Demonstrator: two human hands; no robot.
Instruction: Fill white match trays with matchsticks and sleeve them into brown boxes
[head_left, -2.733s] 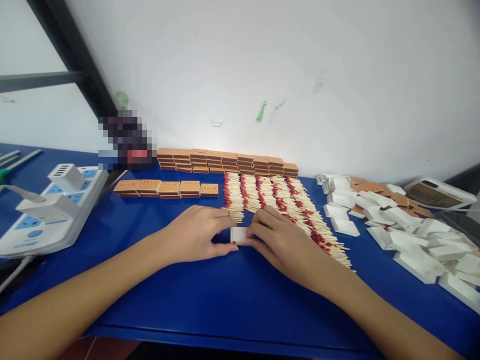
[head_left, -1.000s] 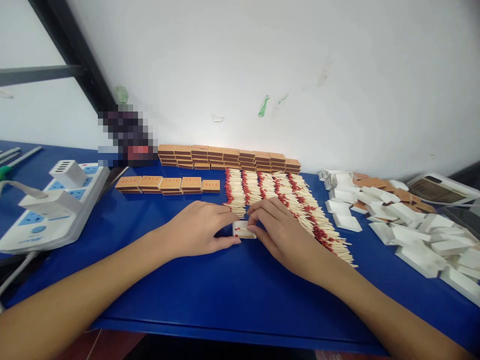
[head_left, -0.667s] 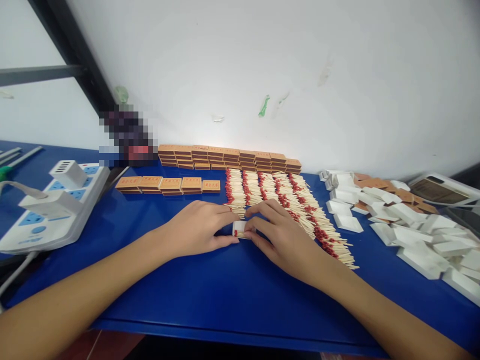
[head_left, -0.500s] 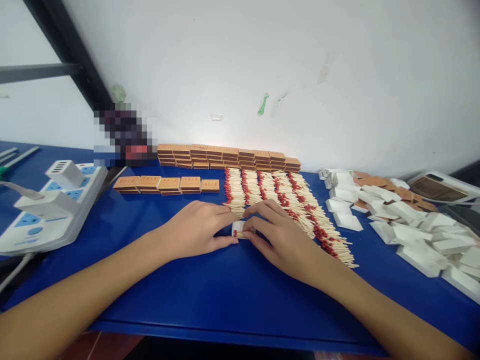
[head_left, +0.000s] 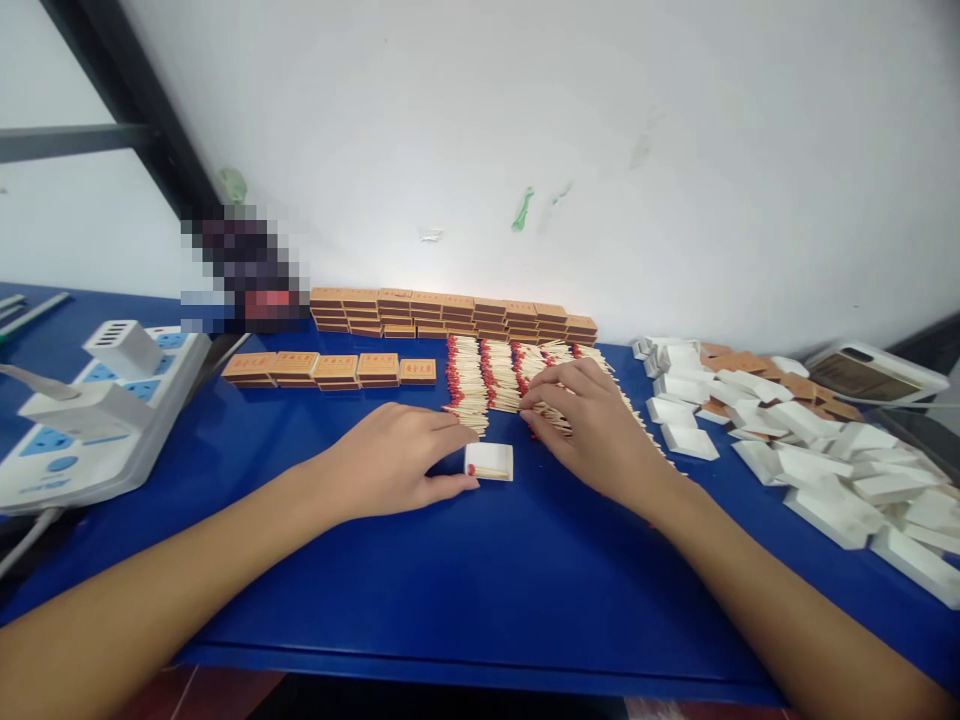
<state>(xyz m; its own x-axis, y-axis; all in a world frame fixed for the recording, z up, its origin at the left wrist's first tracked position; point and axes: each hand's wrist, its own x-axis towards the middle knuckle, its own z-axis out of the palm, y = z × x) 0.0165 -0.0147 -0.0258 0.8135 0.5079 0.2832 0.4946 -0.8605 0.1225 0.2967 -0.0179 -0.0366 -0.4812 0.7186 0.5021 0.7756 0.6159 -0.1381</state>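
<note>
On the blue table lies a small white matchbox tray (head_left: 495,455), with a few red-headed matches (head_left: 491,472) along its near side. My left hand (head_left: 409,455) holds the tray's left end between its fingers and thumb. To the right, my right hand (head_left: 589,415) is over the rows of loose matches (head_left: 502,375). Its fingers are bent and apart, the fingertips down at the matches, some of which show between thumb and forefinger. The hand hides much of the right-hand rows. I see no match lifted in it.
Stacked orange matchboxes (head_left: 442,312) line the wall, and a shorter row of matchboxes (head_left: 334,370) stands in front. At right is a heap of white trays (head_left: 810,440) with brown ones among them, beside a phone (head_left: 870,372). A power strip (head_left: 124,440) lies at left.
My right hand has left the tray and moved right and slightly away from me, onto the matches. The tray's right end now shows. My left hand stays on the tray.
</note>
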